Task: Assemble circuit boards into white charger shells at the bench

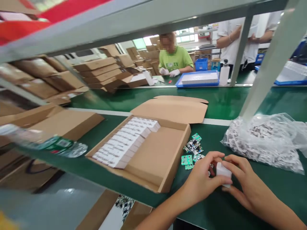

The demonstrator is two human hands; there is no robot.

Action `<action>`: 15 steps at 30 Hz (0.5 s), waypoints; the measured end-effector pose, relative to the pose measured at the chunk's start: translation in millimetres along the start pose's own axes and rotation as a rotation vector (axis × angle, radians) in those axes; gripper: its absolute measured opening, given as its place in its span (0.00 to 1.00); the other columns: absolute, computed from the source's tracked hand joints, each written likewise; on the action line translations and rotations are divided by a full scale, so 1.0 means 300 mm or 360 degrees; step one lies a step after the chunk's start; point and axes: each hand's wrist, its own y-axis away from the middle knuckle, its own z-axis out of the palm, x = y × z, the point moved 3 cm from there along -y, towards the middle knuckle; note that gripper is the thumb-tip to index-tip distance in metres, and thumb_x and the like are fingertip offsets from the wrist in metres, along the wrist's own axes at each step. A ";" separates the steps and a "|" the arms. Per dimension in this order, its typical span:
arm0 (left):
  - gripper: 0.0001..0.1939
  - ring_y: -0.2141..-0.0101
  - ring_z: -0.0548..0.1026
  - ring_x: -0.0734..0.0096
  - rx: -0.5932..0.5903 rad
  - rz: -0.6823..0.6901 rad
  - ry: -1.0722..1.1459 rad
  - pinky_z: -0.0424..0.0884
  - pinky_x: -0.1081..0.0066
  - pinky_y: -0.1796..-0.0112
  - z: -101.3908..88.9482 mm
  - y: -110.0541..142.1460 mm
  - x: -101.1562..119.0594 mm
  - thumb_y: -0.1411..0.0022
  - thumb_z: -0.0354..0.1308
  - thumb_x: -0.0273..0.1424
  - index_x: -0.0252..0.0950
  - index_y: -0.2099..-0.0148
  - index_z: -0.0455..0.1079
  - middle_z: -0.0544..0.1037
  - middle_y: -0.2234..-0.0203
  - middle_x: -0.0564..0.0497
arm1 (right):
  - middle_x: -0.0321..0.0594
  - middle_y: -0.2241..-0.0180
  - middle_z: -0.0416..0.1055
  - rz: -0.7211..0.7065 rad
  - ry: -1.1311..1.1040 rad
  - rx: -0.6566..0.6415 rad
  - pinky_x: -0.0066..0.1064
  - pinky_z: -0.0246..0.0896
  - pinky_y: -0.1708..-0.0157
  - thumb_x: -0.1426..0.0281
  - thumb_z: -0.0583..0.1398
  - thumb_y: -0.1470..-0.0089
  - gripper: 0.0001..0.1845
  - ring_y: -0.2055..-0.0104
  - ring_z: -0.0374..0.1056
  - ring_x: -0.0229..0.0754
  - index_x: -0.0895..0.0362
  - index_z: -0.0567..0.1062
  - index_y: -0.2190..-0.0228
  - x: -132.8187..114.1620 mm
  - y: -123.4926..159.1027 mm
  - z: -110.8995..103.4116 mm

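Observation:
Between my two hands is a small white box (223,173), held above the green bench. My left hand (200,177) closes on its left side, thumb across the front. On the other side my right hand (242,179) grips it with thumb and fingers. Part of the box is hidden by my fingers. Just beyond my left hand lies a loose pile of green circuit boards (193,150). Left of them stands an open cardboard carton (153,153), its left part filled with rows of small white boxes (127,140) with dark print.
A clear plastic bag (263,140) of small white parts lies at the right. A plastic bottle (59,145) rests on its side at the left near cardboard boxes. Slanted metal posts (266,64) cross the view. A co-worker (176,59) sits opposite, behind a blue tray (178,83).

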 end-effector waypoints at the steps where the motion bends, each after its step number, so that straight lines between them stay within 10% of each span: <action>1: 0.24 0.65 0.75 0.66 0.0077 0.0076 -0.0178 0.71 0.69 0.64 -0.053 0.020 0.021 0.45 0.68 0.34 0.41 0.47 0.68 0.76 0.64 0.50 | 0.54 0.44 0.60 -0.0044 0.0035 0.0025 0.40 0.70 0.53 0.69 0.54 0.37 0.28 0.44 0.62 0.50 0.56 0.56 0.38 -0.004 0.006 0.001; 5: 0.13 0.58 0.74 0.61 0.0343 0.0324 -0.1069 0.70 0.62 0.56 -0.365 0.068 0.094 0.38 0.58 0.29 0.41 0.51 0.71 0.77 0.59 0.47 | 0.54 0.37 0.53 -0.0057 0.0077 0.0213 0.43 0.67 0.51 0.65 0.57 0.38 0.38 0.38 0.57 0.55 0.56 0.47 0.33 0.004 0.026 -0.022; 9: 0.05 0.61 0.75 0.60 0.0431 -0.0053 -0.1648 0.71 0.59 0.57 -0.651 0.012 0.097 0.41 0.60 0.29 0.38 0.61 0.74 0.77 0.63 0.46 | 0.49 0.38 0.58 0.0065 0.0114 0.0353 0.43 0.67 0.50 0.63 0.59 0.39 0.37 0.40 0.60 0.55 0.51 0.51 0.34 0.033 0.032 -0.049; 12: 0.12 0.61 0.75 0.63 0.0502 -0.0054 -0.1662 0.73 0.58 0.58 -0.685 -0.029 0.102 0.37 0.60 0.36 0.33 0.56 0.72 0.76 0.60 0.46 | 0.46 0.41 0.61 0.0050 0.0136 0.0488 0.41 0.67 0.48 0.66 0.59 0.39 0.35 0.42 0.63 0.52 0.49 0.53 0.35 0.050 0.020 -0.080; 15: 0.18 0.56 0.75 0.62 0.0580 0.0088 -0.1552 0.75 0.59 0.58 -0.587 -0.046 0.125 0.35 0.59 0.37 0.34 0.47 0.68 0.73 0.53 0.46 | 0.46 0.46 0.65 0.0089 0.0175 0.0677 0.41 0.68 0.48 0.71 0.60 0.41 0.36 0.46 0.67 0.50 0.48 0.55 0.35 0.063 0.003 -0.129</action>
